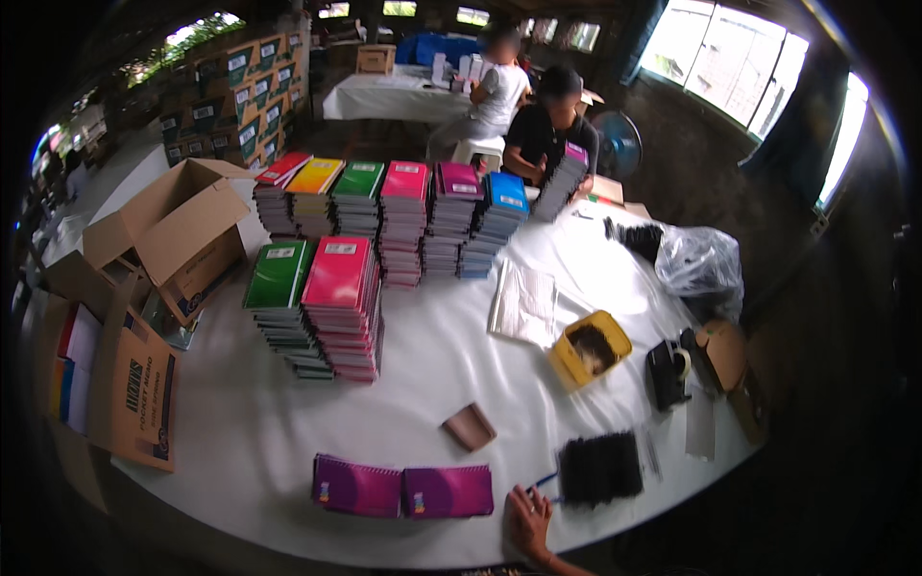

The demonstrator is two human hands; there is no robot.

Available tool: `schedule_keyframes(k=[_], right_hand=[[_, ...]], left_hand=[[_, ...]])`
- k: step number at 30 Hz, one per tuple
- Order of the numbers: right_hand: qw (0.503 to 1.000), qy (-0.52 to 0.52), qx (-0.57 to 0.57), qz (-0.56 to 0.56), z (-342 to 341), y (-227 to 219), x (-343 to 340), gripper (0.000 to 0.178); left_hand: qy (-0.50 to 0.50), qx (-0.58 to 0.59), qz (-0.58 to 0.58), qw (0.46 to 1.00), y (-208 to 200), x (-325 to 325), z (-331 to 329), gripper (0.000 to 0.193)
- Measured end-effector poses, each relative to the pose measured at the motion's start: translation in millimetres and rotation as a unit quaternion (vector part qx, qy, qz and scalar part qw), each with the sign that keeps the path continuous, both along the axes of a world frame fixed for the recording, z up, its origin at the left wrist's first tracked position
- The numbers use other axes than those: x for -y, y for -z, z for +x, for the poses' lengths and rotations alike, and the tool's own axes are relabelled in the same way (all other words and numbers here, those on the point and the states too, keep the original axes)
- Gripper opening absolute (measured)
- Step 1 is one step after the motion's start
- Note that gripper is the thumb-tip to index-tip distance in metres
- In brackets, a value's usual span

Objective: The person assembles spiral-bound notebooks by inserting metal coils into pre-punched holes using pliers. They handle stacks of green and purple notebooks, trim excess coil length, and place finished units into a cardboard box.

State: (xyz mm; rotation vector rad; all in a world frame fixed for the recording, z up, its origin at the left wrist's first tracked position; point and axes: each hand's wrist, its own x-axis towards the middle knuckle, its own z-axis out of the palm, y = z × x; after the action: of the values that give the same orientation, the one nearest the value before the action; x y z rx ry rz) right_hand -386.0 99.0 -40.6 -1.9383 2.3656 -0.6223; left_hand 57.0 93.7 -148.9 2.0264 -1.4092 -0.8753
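The right hand [529, 521] is resting at the near edge of the bench [403, 403], fingers spread flat on the white cloth; its grip is lying open with nothing held. A blue pen [544, 479] is lying just past the fingertips, and just beyond that a black bundle of spiral binding coils [600, 468] is sitting. The left hand is not showing in the view.

Just left of the hand, two small purple spiral notebooks [401, 489] are lying side by side, touching, their covers glossy and their wire edges facing away from the person. By my judgement the pen is the nearest thing to take up, and it would be best pinched near its middle, the fingers sliding under it, since the cloth is looking soft and creased and could bunch.

Farther back, a brownish flat pad [469, 426] is lying alone. A yellow plastic tub [589, 349] is holding dark small parts. A black tape dispenser [667, 372] is standing to its right, and a crinkled clear plastic bag [699, 261] beyond. Tall stacks of notebooks [336, 307] in green, pink, red, yellow and blue are standing across the middle, square-edged and tightly piled. Open cardboard boxes [173, 240] are standing at the left. Across the bench, a person in black [549, 130] is holding another stack.
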Motion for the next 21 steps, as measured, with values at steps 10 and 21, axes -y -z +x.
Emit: schedule_keyframes(k=[10,21], right_hand=[[0.998,0.010,-0.001,0.056,12.7,-3.0,-1.3,0.048],[0.998,0.011,-0.025,0.049,13.1,-1.5,-2.4,0.053]], left_hand=[[0.087,0.018,0.072,0.993,75.0,67.9,-64.2,0.053],[0.145,-0.012,0.110,0.983,124.1,68.7,-55.6,0.055]])
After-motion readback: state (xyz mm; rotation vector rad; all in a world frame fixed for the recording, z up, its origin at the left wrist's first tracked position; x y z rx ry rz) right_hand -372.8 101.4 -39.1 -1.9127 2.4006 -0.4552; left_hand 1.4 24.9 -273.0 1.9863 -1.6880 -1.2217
